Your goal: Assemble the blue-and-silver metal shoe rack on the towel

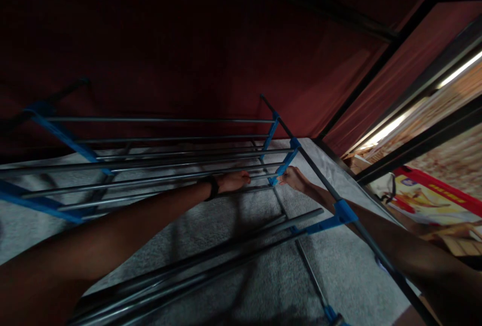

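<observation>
Near the frame's centre, the left hand point(234, 181) is closed around a grey metal tube point(259, 177); the right hand point(295, 179), fingers curled, grips a blue plastic bracket point(285, 163). Joining seems in progress; the next push probably needs careful alignment.
</observation>
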A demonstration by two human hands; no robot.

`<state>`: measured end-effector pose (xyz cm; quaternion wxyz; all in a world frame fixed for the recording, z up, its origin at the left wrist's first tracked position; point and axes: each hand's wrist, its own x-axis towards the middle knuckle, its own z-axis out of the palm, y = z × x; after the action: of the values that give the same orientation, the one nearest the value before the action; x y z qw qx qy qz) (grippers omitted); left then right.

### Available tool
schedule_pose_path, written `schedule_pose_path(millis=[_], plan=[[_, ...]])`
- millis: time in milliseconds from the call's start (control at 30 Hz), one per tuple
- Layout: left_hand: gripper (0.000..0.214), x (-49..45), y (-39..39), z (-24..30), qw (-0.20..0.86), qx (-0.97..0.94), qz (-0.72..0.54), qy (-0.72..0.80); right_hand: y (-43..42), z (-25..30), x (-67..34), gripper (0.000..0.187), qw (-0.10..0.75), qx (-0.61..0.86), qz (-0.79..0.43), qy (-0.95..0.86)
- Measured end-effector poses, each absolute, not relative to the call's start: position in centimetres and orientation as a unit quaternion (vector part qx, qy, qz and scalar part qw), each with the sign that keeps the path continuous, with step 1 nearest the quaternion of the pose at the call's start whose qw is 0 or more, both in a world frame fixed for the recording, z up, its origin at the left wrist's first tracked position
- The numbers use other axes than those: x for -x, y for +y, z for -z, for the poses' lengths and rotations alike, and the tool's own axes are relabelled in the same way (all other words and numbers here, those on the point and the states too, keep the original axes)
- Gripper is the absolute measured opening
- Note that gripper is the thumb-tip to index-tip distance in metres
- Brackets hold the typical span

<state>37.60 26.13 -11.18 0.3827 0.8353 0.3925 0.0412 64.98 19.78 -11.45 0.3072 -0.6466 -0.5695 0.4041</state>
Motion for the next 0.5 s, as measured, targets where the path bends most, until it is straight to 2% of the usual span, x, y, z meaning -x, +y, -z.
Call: schedule_pose_path(millis=[167, 267, 367, 500], plan=[[0.034, -36.9, 23.2, 10.7, 0.150, -0.947, -0.110, 0.261, 19.4, 11.1, -64.8, 0.016, 0.315, 0.640, -0.409, -0.570], [0.030, -36.1, 20.7, 11.2, 0.058, -0.979, -0.087, 0.175, 19.5, 11.3, -64.2, 0.014, 0.320, 0.626, -0.433, -0.565], [0.025, -35.5, 19.7, 12.8, 0.065, -0.969, -0.051, 0.231, 19.8, 11.6, -63.4, 0.028, 0.321, 0.611, -0.458, -0.561], [0.023, -35.6, 21.6, 15.2, 0.165, -0.947, -0.005, 0.275, 19.9, 12.0, -62.7, 0.037, 0.323, 0.596, -0.479, -0.558]])
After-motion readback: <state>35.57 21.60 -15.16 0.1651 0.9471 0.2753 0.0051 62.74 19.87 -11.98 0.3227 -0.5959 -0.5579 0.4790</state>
